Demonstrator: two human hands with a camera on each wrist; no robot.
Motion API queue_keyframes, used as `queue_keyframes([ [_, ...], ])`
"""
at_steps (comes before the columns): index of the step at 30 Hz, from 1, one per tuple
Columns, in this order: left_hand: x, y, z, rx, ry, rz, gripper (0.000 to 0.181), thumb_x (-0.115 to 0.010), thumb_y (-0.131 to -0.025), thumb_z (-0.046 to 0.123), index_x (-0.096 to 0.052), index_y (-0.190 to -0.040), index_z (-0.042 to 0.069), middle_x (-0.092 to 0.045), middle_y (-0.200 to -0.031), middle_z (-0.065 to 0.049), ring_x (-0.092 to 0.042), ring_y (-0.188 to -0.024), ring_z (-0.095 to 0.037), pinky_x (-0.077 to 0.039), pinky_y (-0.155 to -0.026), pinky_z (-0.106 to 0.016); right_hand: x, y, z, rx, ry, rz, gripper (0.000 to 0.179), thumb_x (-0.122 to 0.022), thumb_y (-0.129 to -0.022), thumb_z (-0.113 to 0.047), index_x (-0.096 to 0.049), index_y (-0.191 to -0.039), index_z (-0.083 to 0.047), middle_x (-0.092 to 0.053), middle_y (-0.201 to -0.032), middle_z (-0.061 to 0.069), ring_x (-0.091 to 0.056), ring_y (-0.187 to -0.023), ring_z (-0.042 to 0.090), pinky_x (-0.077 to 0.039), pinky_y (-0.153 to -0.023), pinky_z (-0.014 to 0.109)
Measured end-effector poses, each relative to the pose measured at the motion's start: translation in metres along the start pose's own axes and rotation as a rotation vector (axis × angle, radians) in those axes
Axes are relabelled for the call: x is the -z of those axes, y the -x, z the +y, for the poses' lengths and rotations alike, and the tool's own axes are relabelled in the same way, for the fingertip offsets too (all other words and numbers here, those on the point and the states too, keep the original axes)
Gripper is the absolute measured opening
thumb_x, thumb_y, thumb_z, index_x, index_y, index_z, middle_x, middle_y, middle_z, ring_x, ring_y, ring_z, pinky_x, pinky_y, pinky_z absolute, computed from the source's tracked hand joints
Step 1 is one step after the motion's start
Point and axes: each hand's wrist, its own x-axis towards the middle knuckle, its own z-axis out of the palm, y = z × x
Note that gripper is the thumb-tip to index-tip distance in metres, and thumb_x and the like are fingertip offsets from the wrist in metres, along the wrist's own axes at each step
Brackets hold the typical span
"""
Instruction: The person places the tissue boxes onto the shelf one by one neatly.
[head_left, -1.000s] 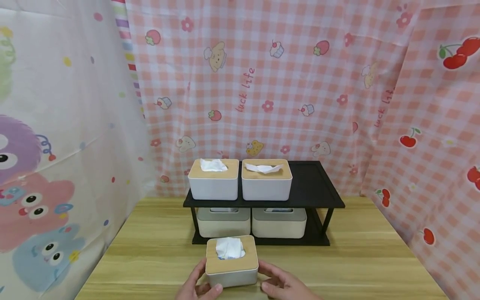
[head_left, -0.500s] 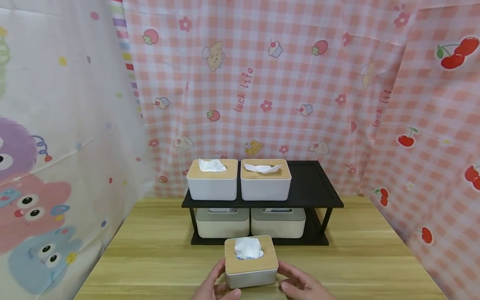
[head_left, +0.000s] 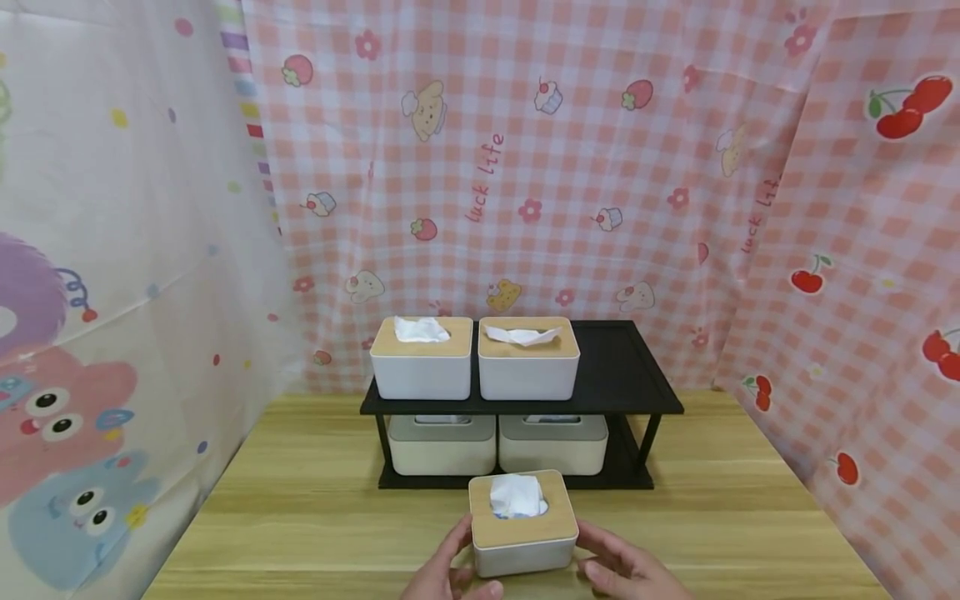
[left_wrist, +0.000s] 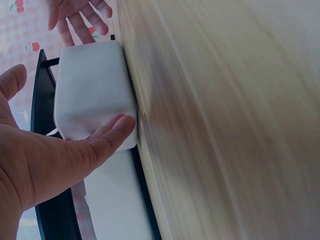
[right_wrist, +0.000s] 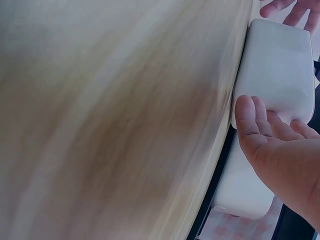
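A tissue box (head_left: 525,557) with a pale body and a wood-look lid sits slightly turned on the table in front of the rack; a white tissue (head_left: 517,496) pokes out of its opening. My left hand (head_left: 452,571) touches its left side with extended fingers, the thumb standing apart. On the right side, my right hand (head_left: 628,565) lays lightly bent fingers along the box, thumb away from it. In the left wrist view, the fingers (left_wrist: 112,132) lie against the plain wall of the box (left_wrist: 92,85). The right wrist view shows the fingers (right_wrist: 247,117) at the opposite end.
Behind stands a black two-tier rack (head_left: 618,358). Its upper tier bears two white tissue boxes with wood-look lids, a left one (head_left: 422,375) and a right one (head_left: 528,375). Below are two grey-lidded boxes (head_left: 442,454). Patterned cloths (head_left: 450,167) hang around the wooden table (head_left: 300,500).
The tissue box has moved to the right across the table in front of the rack, with both hands staying at its sides. The head view has shifted very slightly.
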Motion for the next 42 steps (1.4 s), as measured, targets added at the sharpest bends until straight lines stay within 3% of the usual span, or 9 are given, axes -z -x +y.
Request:
queue_keyframes([
  [7,0.001,-0.002,0.002,0.013,-0.031,0.008,0.107,-0.086,-0.093,0.039,-0.020,-0.169,0.003,-0.024,-0.168,-0.039,-0.062,-0.130,-0.045,-0.057,-0.103,-0.059,0.003,0.001,-0.003,0.003,0.017,-0.003,0.075,-0.053,-0.113,-0.041,-0.025,-0.168,0.000,-0.034,-0.168,0.033,-0.051,-0.146,0.048,-0.053,-0.112,0.056],
  [12,0.014,-0.002,0.001,0.027,-0.085,0.019,0.101,-0.081,-0.095,0.047,-0.026,-0.168,0.002,-0.027,-0.168,-0.038,-0.062,-0.131,-0.044,-0.057,-0.104,-0.058,0.006,-0.001,-0.008,0.063,0.081,0.014,0.070,-0.051,-0.114,-0.037,-0.028,-0.166,0.005,-0.037,-0.165,0.036,-0.051,-0.145,0.048,-0.056,-0.109,0.053],
  [17,0.029,-0.004,-0.001,-0.021,-0.098,0.057,0.099,-0.078,-0.096,0.050,-0.031,-0.164,-0.004,-0.036,-0.162,-0.041,-0.066,-0.127,-0.042,-0.061,-0.098,-0.052,0.010,-0.006,-0.013,0.080,0.097,0.067,0.070,-0.047,-0.116,-0.035,-0.025,-0.164,0.010,-0.039,-0.163,0.038,-0.053,-0.143,0.050,-0.057,-0.107,0.053],
  [23,0.038,-0.006,-0.002,-0.105,-0.049,0.078,0.086,-0.074,-0.102,0.038,-0.031,-0.165,-0.003,-0.035,-0.160,-0.045,-0.065,-0.125,-0.051,-0.061,-0.093,-0.061,0.012,-0.012,-0.016,0.050,0.072,0.129,0.073,-0.050,-0.115,-0.039,-0.025,-0.164,0.009,-0.043,-0.161,0.037,-0.063,-0.134,0.042,-0.059,-0.104,0.051],
  [30,0.030,-0.012,-0.002,-0.115,-0.029,0.054,0.081,-0.072,-0.103,0.036,-0.034,-0.165,0.002,-0.034,-0.160,-0.045,-0.048,-0.138,-0.066,-0.060,-0.093,-0.065,0.009,-0.016,-0.009,0.053,-0.005,0.076,0.075,-0.055,-0.113,-0.036,-0.023,-0.166,0.007,-0.049,-0.158,0.032,-0.067,-0.125,0.027,-0.059,-0.104,0.048],
  [36,0.019,-0.014,0.002,-0.096,-0.016,0.049,0.080,-0.076,-0.101,0.034,-0.037,-0.165,0.006,-0.036,-0.162,-0.042,-0.037,-0.147,-0.064,-0.059,-0.095,-0.066,0.006,-0.020,-0.004,0.058,-0.016,0.038,0.074,-0.054,-0.114,-0.033,-0.021,-0.166,0.008,-0.058,-0.151,0.023,-0.068,-0.121,0.026,-0.059,-0.100,0.043],
  [42,0.016,-0.014,0.002,-0.055,-0.010,0.047,0.085,-0.078,-0.099,0.037,-0.035,-0.167,0.009,-0.040,-0.161,-0.040,-0.038,-0.147,-0.063,-0.058,-0.096,-0.067,0.007,-0.022,-0.004,0.047,-0.029,0.020,0.074,-0.051,-0.115,-0.034,-0.019,-0.166,0.007,-0.058,-0.152,0.026,-0.068,-0.124,0.028,-0.059,-0.101,0.045],
])
